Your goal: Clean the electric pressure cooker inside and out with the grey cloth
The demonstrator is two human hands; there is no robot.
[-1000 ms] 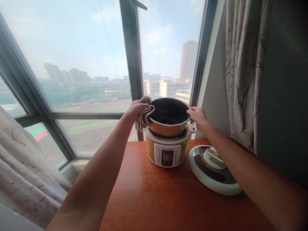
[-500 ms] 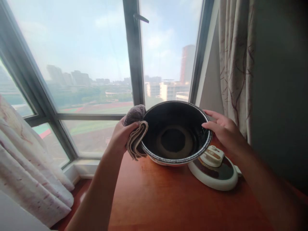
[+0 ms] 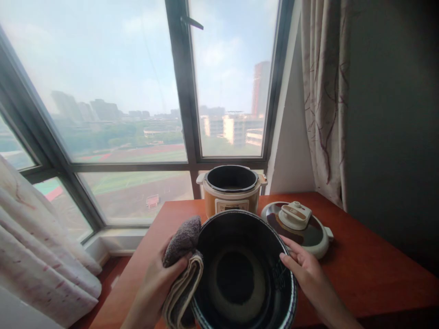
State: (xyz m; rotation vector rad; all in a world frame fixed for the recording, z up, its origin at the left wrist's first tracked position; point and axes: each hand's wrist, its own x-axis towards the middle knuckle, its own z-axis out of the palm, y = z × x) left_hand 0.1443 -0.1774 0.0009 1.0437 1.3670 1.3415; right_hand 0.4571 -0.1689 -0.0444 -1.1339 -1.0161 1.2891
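- Left hand (image 3: 154,285) clamps a folded cloth (image 3: 181,269) against the inner pot (image 3: 243,274) rim.
- Right hand (image 3: 303,269) grips the opposite rim.
- Pot held in front of the cooker base (image 3: 230,192), lid (image 3: 297,224) right of it.

Cooker base (image 3: 231,194) — lid (image 3: 297,224) beside it

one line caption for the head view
Both hands hold the inner pot, left hand through a cloth, cooker behind.

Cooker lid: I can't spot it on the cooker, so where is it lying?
In the head view the cooker lid lies flat on the table, right of the cooker base, just beyond the right hand.
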